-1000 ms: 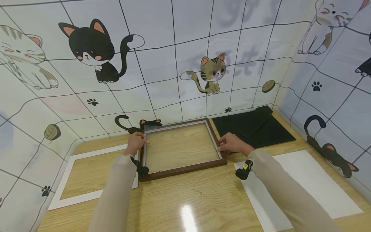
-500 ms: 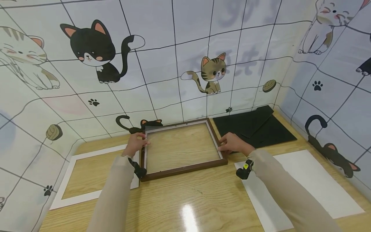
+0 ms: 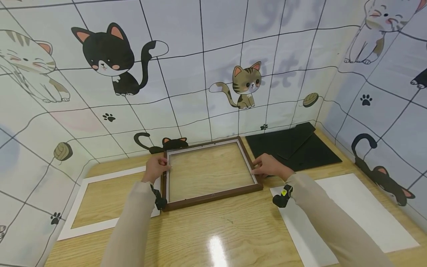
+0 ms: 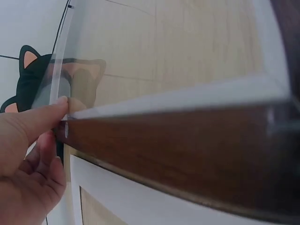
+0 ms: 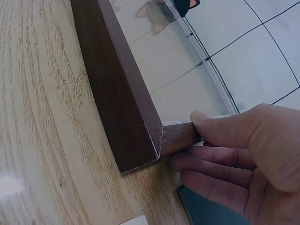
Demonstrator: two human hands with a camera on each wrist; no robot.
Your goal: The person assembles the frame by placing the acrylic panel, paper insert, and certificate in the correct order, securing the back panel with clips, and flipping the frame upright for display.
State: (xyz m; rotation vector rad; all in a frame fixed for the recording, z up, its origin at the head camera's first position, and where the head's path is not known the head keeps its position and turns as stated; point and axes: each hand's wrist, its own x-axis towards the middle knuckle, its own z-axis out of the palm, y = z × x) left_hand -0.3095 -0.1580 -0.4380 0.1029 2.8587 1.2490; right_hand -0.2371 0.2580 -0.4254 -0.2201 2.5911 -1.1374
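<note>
A brown wooden picture frame [image 3: 213,197] with a pale inner lip lies on the table near the back wall. Inside it a clear sheet [image 3: 207,168] shows faint reflections. My left hand [image 3: 155,168] grips the frame's left side; in the left wrist view the thumb [image 4: 58,108] lies on top, at the sheet's edge, with the other fingers curled below. On the opposite side my right hand [image 3: 269,165] holds the frame, thumb [image 5: 220,130] over the wood [image 5: 180,136] and fingers bent underneath. Parts of both hands' fingertips are hidden by the frame.
A white mat border [image 3: 85,230] lies flat at the left, partly under the left arm. Black backing board [image 3: 260,142] with a folded flap sits at the back right. A white sheet [image 3: 360,207] lies beneath the right forearm. The cat-print wall [image 3: 186,111] stands close behind.
The clear sheet's far left corner, which stuck out above the frame, has gone down into it. My left hand has shifted slightly down with it. The right hand stays in place.
</note>
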